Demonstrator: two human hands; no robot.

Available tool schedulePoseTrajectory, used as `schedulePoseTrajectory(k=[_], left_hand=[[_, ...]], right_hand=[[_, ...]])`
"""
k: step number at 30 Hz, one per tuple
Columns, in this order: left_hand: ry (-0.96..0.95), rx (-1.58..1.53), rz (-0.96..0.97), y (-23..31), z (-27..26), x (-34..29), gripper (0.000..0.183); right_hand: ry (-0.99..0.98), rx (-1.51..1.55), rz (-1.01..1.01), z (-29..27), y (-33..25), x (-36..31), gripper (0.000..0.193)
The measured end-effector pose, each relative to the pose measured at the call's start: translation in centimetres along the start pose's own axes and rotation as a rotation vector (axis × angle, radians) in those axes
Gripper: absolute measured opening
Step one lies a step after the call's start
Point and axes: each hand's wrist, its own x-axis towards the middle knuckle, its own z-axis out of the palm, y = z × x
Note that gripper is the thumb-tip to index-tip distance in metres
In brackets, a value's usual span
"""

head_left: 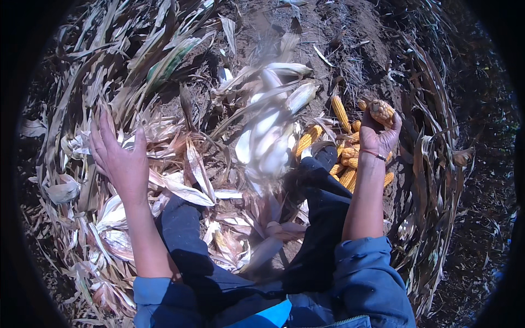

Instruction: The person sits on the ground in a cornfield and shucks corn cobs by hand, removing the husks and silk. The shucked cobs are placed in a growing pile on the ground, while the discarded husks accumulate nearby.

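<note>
My right hand point(379, 134) is closed around a husked corn cob point(381, 112), its pale yellow end showing past the fingers. Just below and to the left of that hand lies a pile of bare yellow corn cobs point(348, 176), beside my foot. Out to the left, my left hand point(116, 147) is open, fingers spread, with nothing in it. It is over a heap of dry pale husks point(164, 136). Between my hands, ahead of my legs, lie several ears still in whitish husks point(273, 109); part of this heap looks blurred.
Tall dry corn stalks point(104, 71) lie in a mass at the far left. More dry stalks and leaves point(429, 180) run along the right. My bent legs point(191, 240) are at either side of loose husks point(229, 243). Bare brown soil point(366, 33) shows at the back.
</note>
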Motion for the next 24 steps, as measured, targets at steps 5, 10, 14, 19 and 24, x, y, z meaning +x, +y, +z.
schedulePoseTrajectory(k=[5, 10, 14, 19, 24], left_hand=[[-0.327, -0.283, 0.211, 3.5, -0.9, -1.7, 0.048], [-0.437, -0.341, 0.390, 5.1, -1.2, -3.0, 0.039], [-0.571, -0.336, 0.407, 4.9, -1.0, -3.5, 0.036], [-0.755, -0.274, 0.431, 5.3, -1.0, -3.9, 0.040], [-0.851, -0.245, 0.404, 5.4, -1.7, -3.9, 0.042]], right_hand=[[-0.033, -0.536, 0.268, -1.3, 3.9, -1.7, 0.013], [-0.272, -1.596, 0.567, -8.2, 10.8, -1.8, 0.023], [-0.494, -2.395, 0.488, -20.6, 14.9, -2.4, 0.057], [0.180, -2.166, 0.435, -26.8, 17.1, -5.4, 0.056], [0.272, -1.922, 0.505, -30.4, 19.6, -3.9, 0.079]])
